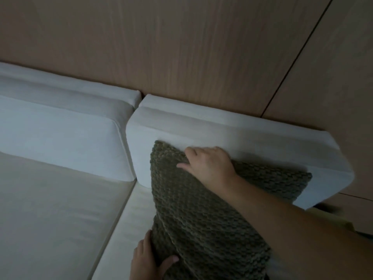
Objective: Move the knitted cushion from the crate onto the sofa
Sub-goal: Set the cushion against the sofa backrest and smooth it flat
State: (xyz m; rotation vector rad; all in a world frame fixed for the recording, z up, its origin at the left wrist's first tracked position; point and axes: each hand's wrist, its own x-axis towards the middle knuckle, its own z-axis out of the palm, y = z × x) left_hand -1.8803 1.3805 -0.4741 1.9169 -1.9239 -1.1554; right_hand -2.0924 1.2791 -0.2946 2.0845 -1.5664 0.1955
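The olive-green knitted cushion (193, 219) leans on the white sofa (60, 209), its top edge against the right back pillow (201, 126). My right hand (210, 164) grips the cushion's top edge, fingers curled over it. My left hand (149, 259) holds the cushion's lower left edge, thumb on the knit. The crate is out of view.
A second white back pillow (60, 142) stands to the left. Behind the sofa runs a wood-panelled wall (181, 47) with a dark seam on the right. The sofa's right end (343, 178) drops off beside the wall.
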